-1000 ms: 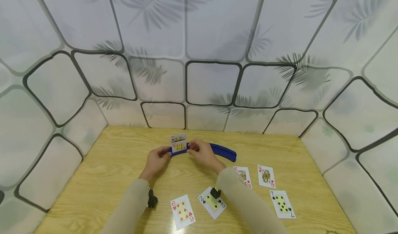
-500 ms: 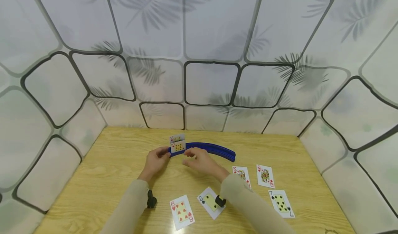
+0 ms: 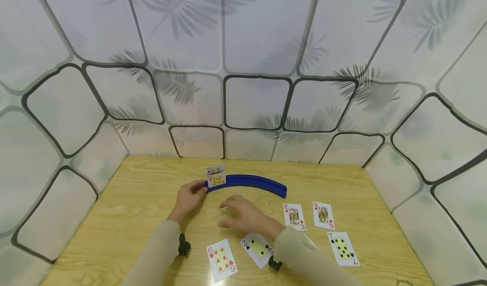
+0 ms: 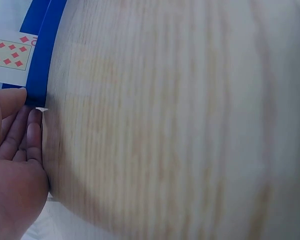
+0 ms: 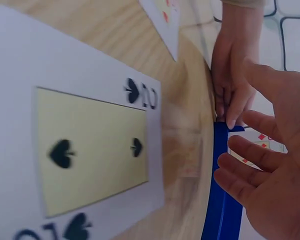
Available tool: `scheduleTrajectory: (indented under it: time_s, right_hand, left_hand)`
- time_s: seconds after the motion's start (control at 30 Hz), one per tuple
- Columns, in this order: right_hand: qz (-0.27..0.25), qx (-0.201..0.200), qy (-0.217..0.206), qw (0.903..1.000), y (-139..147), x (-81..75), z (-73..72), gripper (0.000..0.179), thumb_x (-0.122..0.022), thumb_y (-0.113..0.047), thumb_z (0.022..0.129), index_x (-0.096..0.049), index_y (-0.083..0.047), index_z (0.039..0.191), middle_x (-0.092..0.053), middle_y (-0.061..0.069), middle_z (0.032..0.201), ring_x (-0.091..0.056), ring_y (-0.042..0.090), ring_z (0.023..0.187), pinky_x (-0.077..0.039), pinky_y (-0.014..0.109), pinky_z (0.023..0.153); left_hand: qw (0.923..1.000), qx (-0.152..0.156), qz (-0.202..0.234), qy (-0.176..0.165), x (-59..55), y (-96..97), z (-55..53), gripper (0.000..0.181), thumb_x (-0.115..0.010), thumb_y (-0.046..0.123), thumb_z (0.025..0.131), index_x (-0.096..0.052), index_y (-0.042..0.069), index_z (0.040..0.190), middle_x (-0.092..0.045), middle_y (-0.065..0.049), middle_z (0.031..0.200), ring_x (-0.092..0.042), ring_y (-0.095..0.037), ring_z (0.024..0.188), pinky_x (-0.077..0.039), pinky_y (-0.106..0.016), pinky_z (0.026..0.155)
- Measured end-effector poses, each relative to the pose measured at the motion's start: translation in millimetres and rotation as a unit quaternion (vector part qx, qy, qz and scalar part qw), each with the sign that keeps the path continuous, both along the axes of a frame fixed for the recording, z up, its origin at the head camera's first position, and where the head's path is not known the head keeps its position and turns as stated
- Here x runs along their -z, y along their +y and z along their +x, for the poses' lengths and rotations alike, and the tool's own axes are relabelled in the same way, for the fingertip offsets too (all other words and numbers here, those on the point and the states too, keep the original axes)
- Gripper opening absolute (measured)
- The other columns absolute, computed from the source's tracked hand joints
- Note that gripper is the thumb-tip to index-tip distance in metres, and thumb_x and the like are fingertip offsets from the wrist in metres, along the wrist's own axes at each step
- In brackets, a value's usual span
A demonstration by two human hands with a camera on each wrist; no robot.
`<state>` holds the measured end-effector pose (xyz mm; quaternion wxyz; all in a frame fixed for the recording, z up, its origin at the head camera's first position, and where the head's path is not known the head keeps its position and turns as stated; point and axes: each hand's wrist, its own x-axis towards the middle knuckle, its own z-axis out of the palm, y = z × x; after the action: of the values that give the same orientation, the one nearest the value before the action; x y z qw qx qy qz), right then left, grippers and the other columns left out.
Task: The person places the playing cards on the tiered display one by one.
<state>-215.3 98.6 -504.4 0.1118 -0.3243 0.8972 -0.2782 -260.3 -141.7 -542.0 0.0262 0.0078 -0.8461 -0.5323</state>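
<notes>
A curved blue playing-card holder stands near the back of the table. At its left end are two upright cards, the ten of diamonds in front and a seven higher behind it. My left hand pinches that end, its thumb at the front edge in the left wrist view. My right hand hovers in front of the holder with fingers spread and holds nothing; its palm and fingers show in the right wrist view. Close below it lies the two of spades, partly covered by the wrist camera.
Face up on the wooden table lie the six of hearts at the front, and the king of diamonds, queen of diamonds and seven of spades to the right. A patterned wall encloses the back and sides.
My right hand has let go by the upright ten of diamonds and drawn back toward the two of spades, its fingers spreading. My left hand has stayed at the card holder's end.
</notes>
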Motion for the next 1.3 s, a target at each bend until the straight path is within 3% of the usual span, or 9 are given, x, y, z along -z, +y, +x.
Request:
scheduleTrajectory:
  time_s: [0.43,0.67,1.0,1.3]
  right_hand:
    - [0.054,-0.052,0.020,0.9970,9.5,7.4,31.5,0.077,-0.075,-0.062,0.090,-0.058,-0.017,0.150,-0.054,0.007,0.153,-0.051,0.026,0.143,-0.045,0.043,0.119]
    - [0.083,-0.071,0.049,0.9928,12.4,11.3,40.9,0.092,-0.079,-0.068,0.083,-0.054,-0.015,0.154,-0.049,0.010,0.156,-0.049,0.028,0.145,-0.044,0.042,0.121]
    - [0.130,-0.088,0.063,0.9855,16.3,13.3,53.8,0.112,-0.080,-0.077,0.074,-0.045,-0.014,0.160,-0.034,0.015,0.170,-0.029,0.039,0.159,-0.034,0.050,0.127]
    - [0.120,-0.076,0.065,0.9877,15.9,17.4,54.8,0.105,-0.081,-0.072,0.076,-0.049,-0.016,0.158,-0.036,0.013,0.170,-0.032,0.037,0.158,-0.036,0.050,0.126]
  left_hand:
    - [0.9999,-0.005,0.010,-0.008,0.0,0.5,-0.3,0.031,-0.066,0.005,0.101,-0.071,-0.004,0.131,-0.074,-0.022,0.124,-0.070,-0.033,0.114,-0.056,-0.042,0.101]
    - [0.9999,-0.003,0.009,-0.007,0.1,0.3,-0.8,0.031,-0.066,0.004,0.101,-0.071,-0.004,0.130,-0.074,-0.022,0.124,-0.069,-0.032,0.113,-0.055,-0.035,0.098]
    - [0.9999,-0.006,0.009,0.001,4.0,-0.3,-2.6,0.030,-0.067,0.005,0.100,-0.072,-0.003,0.129,-0.075,-0.022,0.123,-0.070,-0.031,0.111,-0.055,-0.035,0.096]
    - [1.0000,-0.004,0.007,-0.002,3.8,-0.9,-2.1,0.032,-0.067,0.006,0.101,-0.071,-0.002,0.131,-0.074,-0.021,0.125,-0.069,-0.033,0.115,-0.055,-0.042,0.100]
